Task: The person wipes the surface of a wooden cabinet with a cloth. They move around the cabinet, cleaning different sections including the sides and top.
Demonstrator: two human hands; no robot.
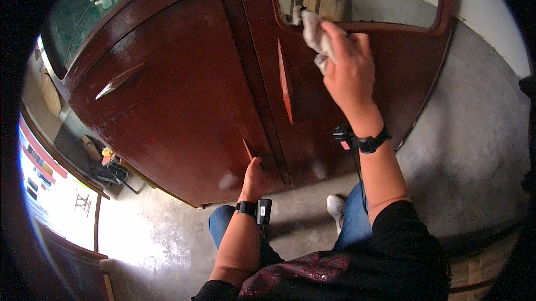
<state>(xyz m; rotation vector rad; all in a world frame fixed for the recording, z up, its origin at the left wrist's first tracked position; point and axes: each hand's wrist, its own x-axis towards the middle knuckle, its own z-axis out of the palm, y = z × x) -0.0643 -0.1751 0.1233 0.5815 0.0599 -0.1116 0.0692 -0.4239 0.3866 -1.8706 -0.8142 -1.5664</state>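
My right hand (349,64) grips a crumpled white cloth (317,37), raised in front of the lower frame of a mirror (389,6). The mirror is set in the right part of a large dark red wooden wardrobe (176,112). Lower down, my left hand (252,179) is at a slim pointed door handle (248,149) on the middle panel. Its thumb points up; its fingers are in shadow, so whether they grip the handle is hidden. Similar diamond-shaped handles (284,81) appear between the hands and at the left (119,82).
Dark green glass (100,8) fills the wardrobe's upper left. The mirror reflects a wooden board and a wooden frame. Concrete floor (159,234) surrounds my legs, with bright light from a doorway (79,209) at left. Small items (109,156) and cables stand beyond the wardrobe's left side.
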